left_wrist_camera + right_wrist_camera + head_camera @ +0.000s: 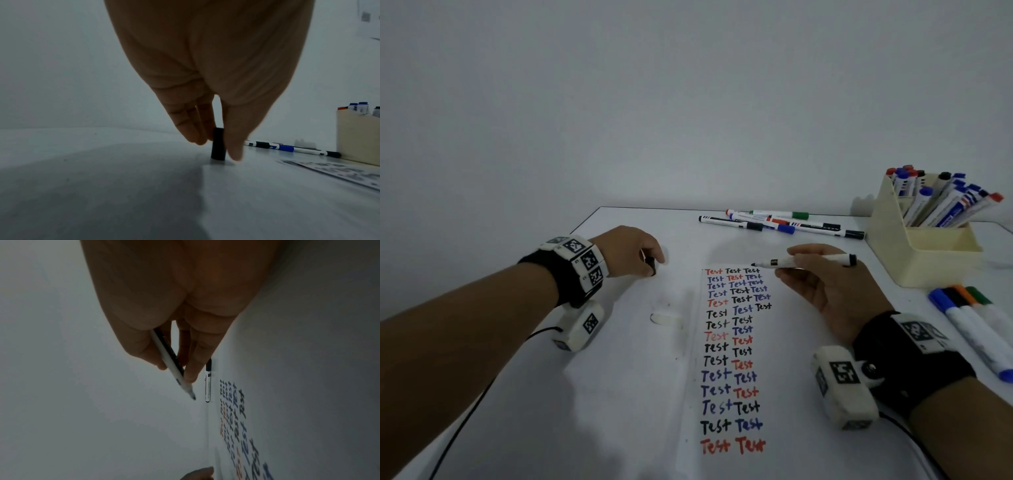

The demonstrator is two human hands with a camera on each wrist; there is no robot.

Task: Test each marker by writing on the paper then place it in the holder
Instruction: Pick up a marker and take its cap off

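My right hand (808, 270) grips an uncapped black marker (804, 261), its tip pointing left just above the top of the paper (722, 377), which carries several rows of "Test" in red, blue and black. In the right wrist view the marker (172, 363) slants down between thumb and fingers. My left hand (640, 253) pinches the black cap (218, 143), upright with its lower end on the table left of the paper. The cream holder (914, 246) at the back right has several markers in its rear compartment.
Several loose markers (784, 222) lie at the back of the table, behind the paper. More markers (969, 322) lie at the right edge, in front of the holder. A small white scrap (664, 318) lies left of the paper. Cables trail from both wrist cameras.
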